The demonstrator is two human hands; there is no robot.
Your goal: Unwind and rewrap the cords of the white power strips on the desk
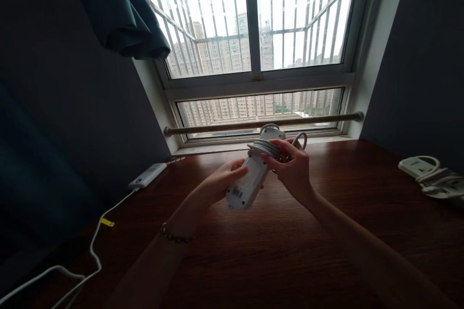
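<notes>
A white power strip (pixel 250 179), its underside with a barcode label turned up, is held tilted above the brown table. My left hand (pixel 226 178) is closed around its lower left side, thumb on top. A white cord (pixel 264 147) is wound in several turns around the strip's upper part. My right hand (pixel 293 164) pinches the cord at the right side of these turns. A loop of cord sticks up beyond my right fingers. The strip's socket face is turned away and hidden.
On the brown table (pixel 224 256), another white power strip (pixel 148 175) lies at left, its cord with a yellow tag (pixel 108 222) running toward me. A white device with a bundled cord (pixel 440 181) sits at right. Behind are a metal rail (pixel 224 128), a window and a blue curtain (pixel 126 14).
</notes>
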